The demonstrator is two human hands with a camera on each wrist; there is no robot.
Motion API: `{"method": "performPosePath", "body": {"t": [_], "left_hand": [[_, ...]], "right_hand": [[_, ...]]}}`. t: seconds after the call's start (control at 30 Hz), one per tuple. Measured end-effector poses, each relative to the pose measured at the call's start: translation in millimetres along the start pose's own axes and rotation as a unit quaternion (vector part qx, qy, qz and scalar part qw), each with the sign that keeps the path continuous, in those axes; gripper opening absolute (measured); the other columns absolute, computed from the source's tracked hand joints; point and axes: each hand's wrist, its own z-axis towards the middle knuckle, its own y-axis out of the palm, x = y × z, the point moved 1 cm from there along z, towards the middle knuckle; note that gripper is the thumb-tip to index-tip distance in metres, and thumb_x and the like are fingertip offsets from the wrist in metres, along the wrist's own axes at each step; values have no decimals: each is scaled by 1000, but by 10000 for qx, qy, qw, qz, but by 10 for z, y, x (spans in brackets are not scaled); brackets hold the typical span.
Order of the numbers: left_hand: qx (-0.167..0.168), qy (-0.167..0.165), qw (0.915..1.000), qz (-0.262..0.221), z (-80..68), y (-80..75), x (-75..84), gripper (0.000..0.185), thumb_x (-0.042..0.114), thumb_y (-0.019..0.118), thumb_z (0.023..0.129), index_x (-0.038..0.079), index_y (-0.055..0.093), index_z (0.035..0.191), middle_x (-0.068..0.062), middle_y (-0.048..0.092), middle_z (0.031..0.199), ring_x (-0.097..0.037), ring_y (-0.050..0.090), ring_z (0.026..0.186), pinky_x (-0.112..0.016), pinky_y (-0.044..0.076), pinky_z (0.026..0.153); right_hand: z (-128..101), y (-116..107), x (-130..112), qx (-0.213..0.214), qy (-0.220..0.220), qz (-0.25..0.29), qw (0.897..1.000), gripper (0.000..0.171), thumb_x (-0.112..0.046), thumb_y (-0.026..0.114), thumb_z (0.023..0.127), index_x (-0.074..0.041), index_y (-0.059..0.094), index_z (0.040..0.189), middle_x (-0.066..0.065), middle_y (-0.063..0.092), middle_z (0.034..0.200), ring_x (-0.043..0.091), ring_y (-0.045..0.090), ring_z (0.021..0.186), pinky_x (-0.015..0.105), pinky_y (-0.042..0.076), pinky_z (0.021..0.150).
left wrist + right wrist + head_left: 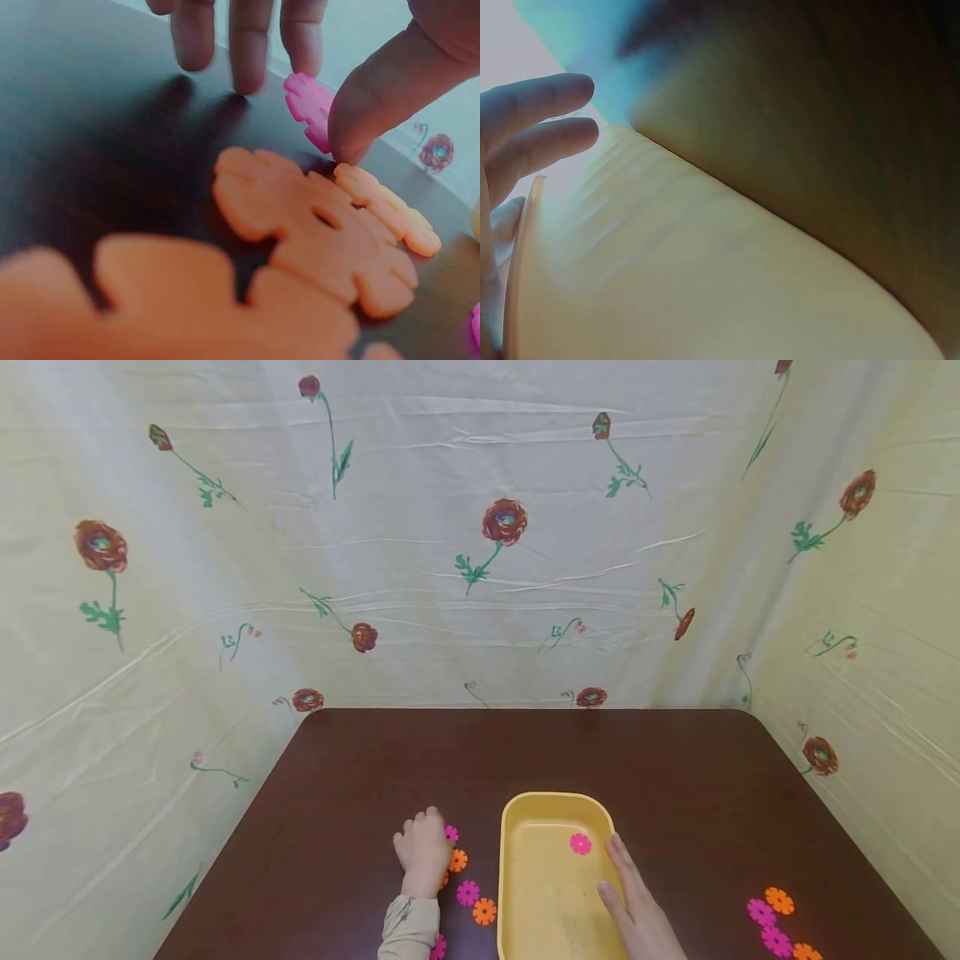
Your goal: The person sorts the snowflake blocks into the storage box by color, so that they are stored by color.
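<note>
My left hand (438,828) hovers knuckles-up over a cluster of flat flower-shaped pieces on the dark table, left of a yellow tray (517,893). In the left wrist view its thumb (375,97) touches a pink piece (306,101) beside orange pieces (315,232), while the fingers (247,52) hang just above the table. One pink piece (580,843) lies in the tray. My right hand (611,864) rests on the tray's right rim with straight fingers (532,101); the tray's outer wall (705,277) fills the right wrist view.
More orange (484,911) and pink (468,892) pieces lie between my left forearm and the tray. Another small group of pink and orange pieces (772,922) sits near the table's front right. Flowered cloth walls (480,552) enclose the table on three sides.
</note>
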Motion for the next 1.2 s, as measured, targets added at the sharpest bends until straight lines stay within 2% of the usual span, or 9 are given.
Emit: {"method": "performPosePath", "body": {"t": [0.07, 0.23, 0.43, 0.63, 0.97, 1.1, 1.2], "left_hand": [[78, 70, 9999, -40, -9, -6, 4, 27, 15, 79, 67, 6, 56, 80, -10, 61, 72, -29, 56, 69, -47, 42, 67], [-69, 103, 9998, -146, -18, -20, 6, 21, 11, 75, 70, 9, 54, 75, -8, 60, 65, -27, 58, 61, -46, 42, 63], [-179, 23, 9993, -322, -45, -62, 4, 7, 7, 67, 75, 9, 61, 75, -8, 63, 68, -29, 60, 62, -45, 45, 59], [-182, -47, 9992, -343, -35, -125, 42, 5, 8, 67, 77, 11, 63, 78, -8, 64, 70, -29, 60, 63, -45, 46, 61], [-184, -78, 9990, -411, -9, -309, 244, 6, 10, 68, 77, 11, 63, 80, -5, 63, 68, -26, 60, 60, -43, 46, 59], [-181, -18, 9993, -332, -8, -377, 333, 10, 12, 71, 75, 13, 61, 78, -5, 63, 68, -26, 60, 61, -41, 46, 60], [-61, 85, 9994, -337, -1, -418, 399, 12, 11, 71, 75, 13, 60, 75, -5, 62, 66, -26, 59, 59, -40, 45, 58]], "right_hand": [[0, 4, 5, -25, 67, 22, 10000, 54, -28, 43, 97, -6, 26, 143, 15, 17, 150, 41, 25, 131, 65, 28, 91], [-10, -4, 0, -66, 121, 55, 9999, 55, -30, 43, 97, -7, 25, 143, 14, 17, 151, 40, 24, 132, 64, 27, 92], [-27, -19, 2, -57, 57, 28, 10000, 55, -30, 44, 96, -6, 26, 143, 14, 18, 150, 40, 24, 132, 64, 28, 92], [-43, -29, 9, -48, 50, 43, 10000, 55, -31, 44, 96, -6, 26, 143, 14, 18, 150, 39, 24, 132, 64, 27, 93], [-46, -28, 18, -25, 29, 53, 10000, 55, -29, 44, 97, -5, 27, 143, 15, 18, 150, 40, 24, 132, 64, 27, 93], [-51, -27, 15, -31, 44, 68, 10000, 55, -30, 44, 97, -6, 26, 143, 14, 18, 150, 40, 23, 132, 64, 28, 92], [-46, -25, 13, -21, 31, 58, 10000, 55, -30, 44, 97, -6, 26, 143, 14, 18, 150, 39, 24, 132, 64, 28, 92]]}}
